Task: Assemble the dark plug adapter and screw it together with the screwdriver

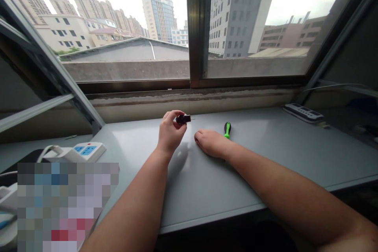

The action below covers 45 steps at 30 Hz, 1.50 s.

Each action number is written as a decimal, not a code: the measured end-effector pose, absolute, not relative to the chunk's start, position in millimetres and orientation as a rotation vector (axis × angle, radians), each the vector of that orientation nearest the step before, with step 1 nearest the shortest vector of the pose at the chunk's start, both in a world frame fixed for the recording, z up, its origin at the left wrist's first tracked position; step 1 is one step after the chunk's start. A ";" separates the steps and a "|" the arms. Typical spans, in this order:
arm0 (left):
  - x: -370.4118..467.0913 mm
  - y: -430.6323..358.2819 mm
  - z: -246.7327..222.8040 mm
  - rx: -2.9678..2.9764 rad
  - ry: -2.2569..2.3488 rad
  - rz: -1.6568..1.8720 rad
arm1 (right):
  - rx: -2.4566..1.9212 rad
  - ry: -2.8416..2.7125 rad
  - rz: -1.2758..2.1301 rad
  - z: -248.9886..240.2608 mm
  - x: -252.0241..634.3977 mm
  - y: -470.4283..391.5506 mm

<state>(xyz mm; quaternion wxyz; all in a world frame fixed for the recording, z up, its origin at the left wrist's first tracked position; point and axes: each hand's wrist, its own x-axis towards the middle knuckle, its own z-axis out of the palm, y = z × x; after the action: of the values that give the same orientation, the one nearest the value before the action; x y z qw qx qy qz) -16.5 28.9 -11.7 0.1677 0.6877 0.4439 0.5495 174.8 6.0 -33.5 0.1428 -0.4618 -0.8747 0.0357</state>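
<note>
My left hand (171, 132) is raised over the grey table and closed in a pinch. Between its thumb and fingers is a small dark part with thin pins (184, 119), the pins pointing right. Its exact kind is too small to tell. My right hand (210, 141) rests on the tabletop, just right of the left, with its fingers curled in. Whatever those fingers may hold is hidden. Directly behind the right wrist lies a green and black screwdriver (227, 130), its handle pointing away from me and its shaft mostly covered by my arm.
A power strip (304, 113) lies at the table's (265, 126) back right. On the left are a white power strip with blue sockets (90, 150), plugged-in adapters and a blurred-out patch. Metal frame posts (53, 67) and a window (195, 27) bound the far side.
</note>
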 end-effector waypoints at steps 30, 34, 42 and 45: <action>2.6 8.2 -10.1 2.216 0.903 1.014 | -0.893 -2.153 0.366 4.6 225.9 -9.3; 3.2 6.4 -8.6 2.182 0.912 1.014 | -0.885 -2.123 0.393 4.8 224.7 -9.9; 4.4 6.5 -10.1 2.092 0.894 1.108 | -0.818 -2.124 0.407 3.5 227.7 -7.1; 4.7 7.5 -11.8 2.021 0.904 1.146 | -0.794 -2.094 0.464 2.5 228.3 -5.8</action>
<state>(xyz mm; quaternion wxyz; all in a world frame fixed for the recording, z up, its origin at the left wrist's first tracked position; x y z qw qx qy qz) 4.7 7.5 -11.8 0.3186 0.7684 0.3438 0.4357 228.3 -5.8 2.5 0.4145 -0.3160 -0.8332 0.1846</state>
